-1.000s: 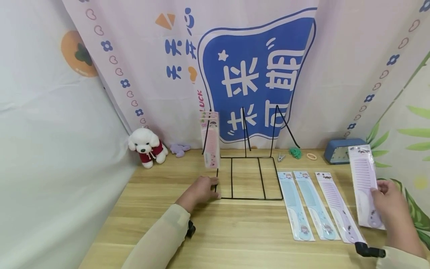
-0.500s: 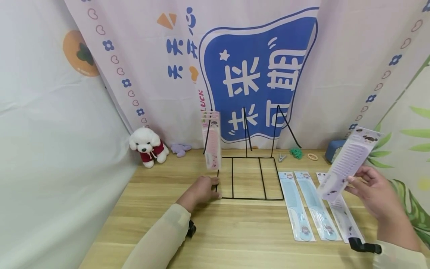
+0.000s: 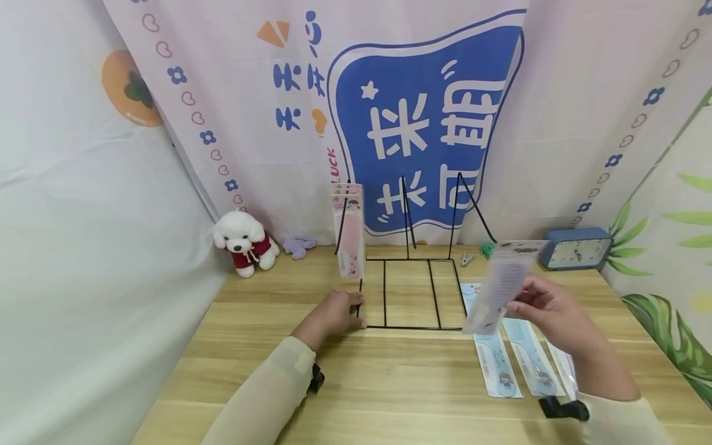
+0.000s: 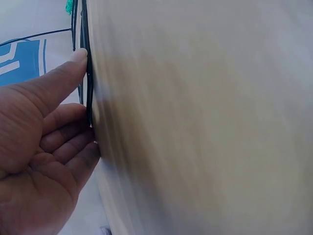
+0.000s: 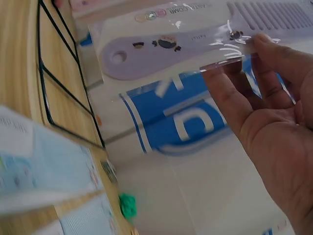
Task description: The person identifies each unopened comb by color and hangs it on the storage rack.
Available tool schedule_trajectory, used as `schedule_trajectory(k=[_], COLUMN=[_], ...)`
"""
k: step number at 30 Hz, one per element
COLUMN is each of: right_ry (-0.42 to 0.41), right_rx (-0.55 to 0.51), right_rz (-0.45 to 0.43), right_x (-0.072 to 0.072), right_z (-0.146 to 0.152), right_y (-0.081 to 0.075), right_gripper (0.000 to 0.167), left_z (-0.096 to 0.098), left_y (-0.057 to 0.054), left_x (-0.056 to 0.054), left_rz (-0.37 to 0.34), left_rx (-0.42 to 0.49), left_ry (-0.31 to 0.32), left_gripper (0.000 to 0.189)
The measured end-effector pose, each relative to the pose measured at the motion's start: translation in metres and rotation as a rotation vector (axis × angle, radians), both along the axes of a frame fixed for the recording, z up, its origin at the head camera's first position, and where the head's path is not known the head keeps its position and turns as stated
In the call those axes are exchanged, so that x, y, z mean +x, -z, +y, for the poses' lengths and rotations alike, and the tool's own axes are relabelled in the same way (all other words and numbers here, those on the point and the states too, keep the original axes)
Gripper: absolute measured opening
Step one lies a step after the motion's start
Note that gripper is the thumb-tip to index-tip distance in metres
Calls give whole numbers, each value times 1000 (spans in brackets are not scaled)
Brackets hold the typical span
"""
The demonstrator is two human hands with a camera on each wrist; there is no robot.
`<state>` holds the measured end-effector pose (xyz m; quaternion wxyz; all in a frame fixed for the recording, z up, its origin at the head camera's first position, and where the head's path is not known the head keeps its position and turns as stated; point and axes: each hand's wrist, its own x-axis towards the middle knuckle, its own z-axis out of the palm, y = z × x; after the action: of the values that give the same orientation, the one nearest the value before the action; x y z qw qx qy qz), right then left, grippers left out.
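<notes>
The purple comb [image 3: 503, 285], in its clear pack, is held above the desk [image 3: 411, 383] by the right hand [image 3: 556, 318], pinched at one long edge between thumb and curled fingers. Its long axis is slanted: the toothed end is pointed up and to the right, the handle down and to the left, toward the rack [image 3: 384, 293]. In the right wrist view the handle's hole is seen at the left. The rack's near left corner is gripped by the left hand [image 3: 334, 314], the thumb laid on the wire and the fingers bent around the side.

In the head view the rack's near right corner and parts of the blue combs [image 3: 495, 366] are covered by the pack. The desk's side edges are slanted outward toward the viewer; a wide stretch of desk is left between the left sleeve [image 3: 267, 395] and the blue combs. The rack's left hook is taken by the pink combs [image 3: 350, 238].

Compared with half a second ago, the purple comb has been carried leftward, off the flat-lying purple one, and the clock [image 3: 575, 249] is now uncovered. The left hand and pink combs are unmoved.
</notes>
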<state>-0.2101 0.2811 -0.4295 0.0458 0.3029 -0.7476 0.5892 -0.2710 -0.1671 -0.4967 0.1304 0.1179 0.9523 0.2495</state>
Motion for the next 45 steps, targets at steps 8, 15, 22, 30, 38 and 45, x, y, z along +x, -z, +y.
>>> schedule_trajectory(k=[8, 15, 22, 30, 38, 45], right_ry=[14, -74, -58, -9, 56, 133], right_rx=[80, 66, 73, 108, 144, 117], right_rz=[-169, -277, -285, -310, -326, -349], right_x=[-8, -13, -14, -16, -22, -49], right_z=[-67, -101, -112, -117, -121, -132], right_y=[2, 11, 15, 17, 18, 9], right_gripper=[9, 11, 11, 12, 15, 18], left_z=[-1, -2, -1, 0, -1, -1], left_y=[1, 3, 2, 0, 1, 2], left_x=[1, 0, -1, -1, -1, -2], left_rz=[8, 10, 12, 14, 13, 13], left_rx=[9, 7, 4, -13, 1, -4], left_ry=[9, 10, 2, 6, 13, 14], left_gripper=[67, 67, 67, 67, 67, 66])
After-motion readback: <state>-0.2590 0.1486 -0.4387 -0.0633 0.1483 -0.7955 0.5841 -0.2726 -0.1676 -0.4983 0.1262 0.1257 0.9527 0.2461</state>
